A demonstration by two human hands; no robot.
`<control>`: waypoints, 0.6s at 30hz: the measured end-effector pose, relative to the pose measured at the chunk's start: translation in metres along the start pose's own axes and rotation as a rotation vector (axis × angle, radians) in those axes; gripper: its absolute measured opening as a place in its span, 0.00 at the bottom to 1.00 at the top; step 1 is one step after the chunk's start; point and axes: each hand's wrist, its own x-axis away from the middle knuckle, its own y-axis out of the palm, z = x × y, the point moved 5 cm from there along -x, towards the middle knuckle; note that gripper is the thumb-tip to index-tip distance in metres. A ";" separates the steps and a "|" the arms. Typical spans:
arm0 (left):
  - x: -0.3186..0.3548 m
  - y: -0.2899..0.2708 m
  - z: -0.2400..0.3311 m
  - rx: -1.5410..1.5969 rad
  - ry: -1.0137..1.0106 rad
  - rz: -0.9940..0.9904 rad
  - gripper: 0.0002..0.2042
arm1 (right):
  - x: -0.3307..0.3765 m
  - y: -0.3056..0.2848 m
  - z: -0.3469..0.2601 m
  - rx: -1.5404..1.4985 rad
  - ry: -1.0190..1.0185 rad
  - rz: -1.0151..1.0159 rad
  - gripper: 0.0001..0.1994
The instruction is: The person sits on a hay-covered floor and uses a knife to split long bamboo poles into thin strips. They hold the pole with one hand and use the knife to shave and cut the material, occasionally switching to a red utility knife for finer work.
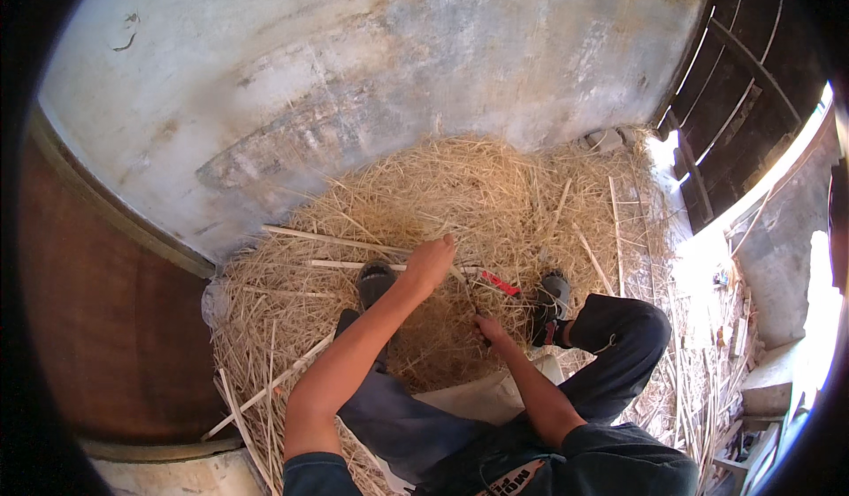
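Item: my left hand [431,262], clenched on a thin strip [466,286] over the straw heap [478,186] near its middle. My right hand [489,328] pinches the strip's lower end. Red-handled tool [500,283] just beside. Pale sticks [336,242] along the heap's left edge.

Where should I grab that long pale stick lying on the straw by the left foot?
Grip the stick near its left end, reaching down from above. That end lies bare on the straw; its right end runs in behind the left hand and shoe, so there is probably less room there.
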 end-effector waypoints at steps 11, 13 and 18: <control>0.005 -0.001 0.005 0.028 -0.121 -0.288 0.01 | 0.023 0.013 -0.004 -0.978 -0.020 -0.361 0.21; 0.005 0.015 -0.011 0.037 -0.110 -0.298 0.01 | 0.013 0.014 0.000 -0.979 -0.039 -0.310 0.21; -0.003 0.006 -0.009 -0.022 -0.014 -0.212 0.05 | 0.014 -0.024 -0.031 -0.072 -0.353 0.386 0.20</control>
